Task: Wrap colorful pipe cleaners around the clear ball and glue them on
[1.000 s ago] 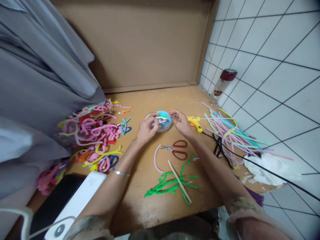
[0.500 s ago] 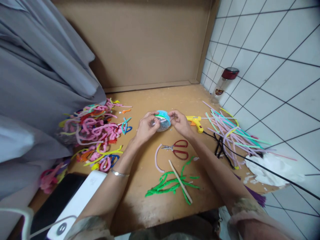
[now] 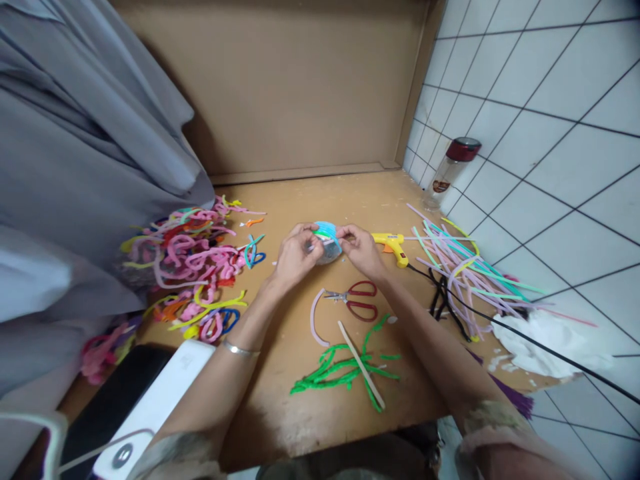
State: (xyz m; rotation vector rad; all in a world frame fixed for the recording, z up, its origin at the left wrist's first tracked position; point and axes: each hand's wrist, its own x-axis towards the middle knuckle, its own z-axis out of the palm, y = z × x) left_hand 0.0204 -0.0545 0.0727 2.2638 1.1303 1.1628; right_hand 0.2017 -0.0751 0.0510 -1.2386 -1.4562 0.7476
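Between my hands is a small clear round container (image 3: 330,252), its upper part wrapped in light blue and green pipe cleaner (image 3: 326,229). My left hand (image 3: 296,255) is closed on its left side, thumb and fingers pinched at the wrapped band. At the right edge my right hand (image 3: 362,251) pinches the blue wrapping; the exact strand is too small to make out. Nearer to me lie red-handled scissors (image 3: 361,300) and a curved pale purple pipe cleaner (image 3: 315,319). A yellow glue gun (image 3: 393,245) rests just right of my right hand.
Tangled pink, red and yellow pipe cleaners (image 3: 187,253) heap at the left. Straight purple and green ones (image 3: 470,267) lie right, near white tissue (image 3: 540,340) and a bottle (image 3: 450,173). A wooden stick (image 3: 361,363) crosses green pieces (image 3: 325,379) in front. A black cable crosses the right side.
Both hands stay at the container with only slight finger shifts. The right fingers sit a little lower and closer against the wrapping. The whole view has shifted very slightly.
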